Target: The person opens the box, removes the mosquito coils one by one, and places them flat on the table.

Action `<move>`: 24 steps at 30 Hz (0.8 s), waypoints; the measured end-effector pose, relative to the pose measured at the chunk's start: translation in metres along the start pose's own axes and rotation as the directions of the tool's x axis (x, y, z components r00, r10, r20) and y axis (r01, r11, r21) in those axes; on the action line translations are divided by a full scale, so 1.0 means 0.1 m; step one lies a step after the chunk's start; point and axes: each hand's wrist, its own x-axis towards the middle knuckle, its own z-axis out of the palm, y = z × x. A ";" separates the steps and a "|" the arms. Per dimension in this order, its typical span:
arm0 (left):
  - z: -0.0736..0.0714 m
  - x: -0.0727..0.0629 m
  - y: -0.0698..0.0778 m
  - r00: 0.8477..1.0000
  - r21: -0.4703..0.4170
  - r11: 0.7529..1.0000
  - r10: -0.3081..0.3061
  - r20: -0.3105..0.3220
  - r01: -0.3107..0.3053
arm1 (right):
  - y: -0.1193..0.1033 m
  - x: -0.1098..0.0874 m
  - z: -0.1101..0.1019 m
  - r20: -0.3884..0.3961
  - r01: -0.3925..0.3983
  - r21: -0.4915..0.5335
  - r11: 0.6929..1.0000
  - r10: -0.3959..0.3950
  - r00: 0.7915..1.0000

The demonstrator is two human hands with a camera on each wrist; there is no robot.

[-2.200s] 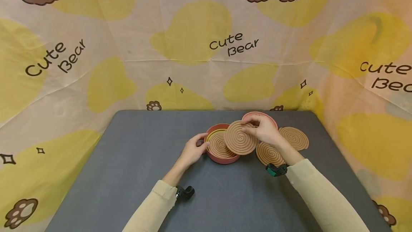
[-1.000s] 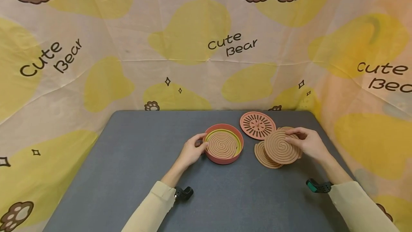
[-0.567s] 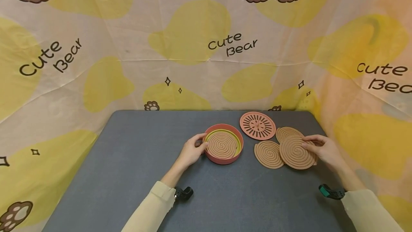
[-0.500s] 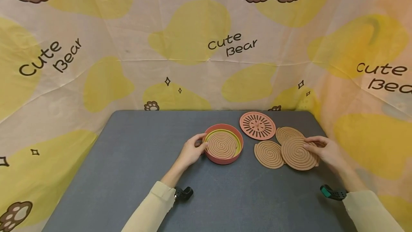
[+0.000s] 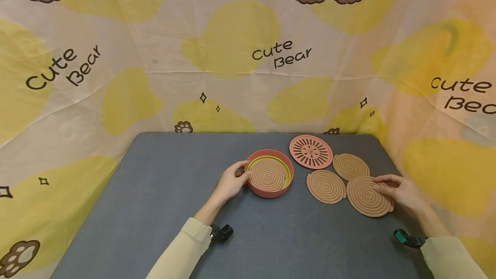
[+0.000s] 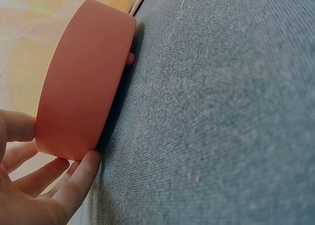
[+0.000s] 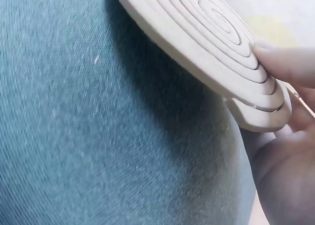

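- Pinched between thumb and fingers of the right hand [image 5: 404, 195]: the held coil [image 5: 368, 197], gripped at its right edge, apparently just above the worktop [image 5: 174, 236], judging by the right wrist view.
- Just changed: carried off from over the red box [image 5: 270, 194], past the front coil [image 5: 326, 188], then drawn a little farther right and nearer.
- No longer covering much of the back coil [image 5: 351, 166] in the head view; now just beside it. Cannot tell whether touching.
- Meaning, by judgement: one more coil out of the box and seemingly being added to the loose pair, with release not yet made.
- Curled against the left wall of the box, unmoved: the left hand [image 5: 231, 182], probably steadying.
- Lying flat inside the box: the inner coil [image 5: 267, 175]. Cannot tell whether alone.
- Behind the front coil, undisturbed: the slotted pink disc [image 5: 311, 151].
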 end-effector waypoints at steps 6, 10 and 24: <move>0.00 0.00 0.00 1.000 -0.001 1.000 0.001 0.001 -0.001 | 0.07 -0.01 -0.01 0.052 -0.077 -0.031 0.997 0.079 0.996; 0.00 0.00 0.00 1.000 -0.003 1.000 0.002 -0.003 -0.002 | 0.07 -0.02 0.02 0.061 -0.079 -0.101 0.992 0.085 0.994; 0.00 0.00 -0.01 1.000 -0.005 1.000 0.004 -0.005 -0.004 | -0.02 0.00 0.06 -0.025 0.036 -0.345 0.938 -0.048 0.999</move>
